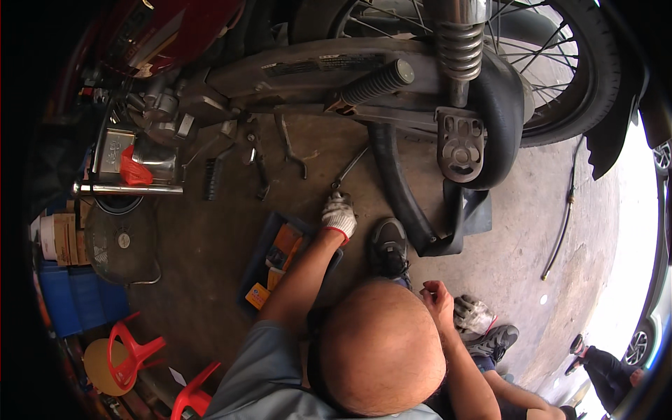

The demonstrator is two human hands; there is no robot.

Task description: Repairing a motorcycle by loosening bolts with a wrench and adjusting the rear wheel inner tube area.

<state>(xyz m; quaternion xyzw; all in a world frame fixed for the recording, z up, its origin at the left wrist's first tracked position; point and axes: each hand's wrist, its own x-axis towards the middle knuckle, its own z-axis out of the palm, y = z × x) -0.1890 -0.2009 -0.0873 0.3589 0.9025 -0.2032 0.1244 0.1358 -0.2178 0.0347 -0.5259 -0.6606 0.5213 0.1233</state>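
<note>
Stained concrete floor [210,245] under a spoked motorcycle rear wheel [560,63]. White-gloved left hand [339,213] clamped on the near end of a long steel spanner [350,168] lying on the floor. Looked like a pickup. Bare right hand [437,297] was curled by the knee, grip unclear. Next: lift it clear of the black tyre tube [406,203].

A knitted cloth glove [339,215] grips a dull metal wrench [348,169]; the concrete floor [210,245] is rough and matt, the shock spring [459,43] glossy chrome.

Left hand [339,215]: white knit glove, red cuff band, closed on a grey metal spanner [348,170]. Just below-left of it: dark blue tool tray [260,252], orange and yellow packs inside. Right of it: black rubber inner tube [399,189], black-grey shoe [389,245]. Right hand [437,297] bare. Far left: red plastic chairs [136,353], blue crates [70,297].
</note>
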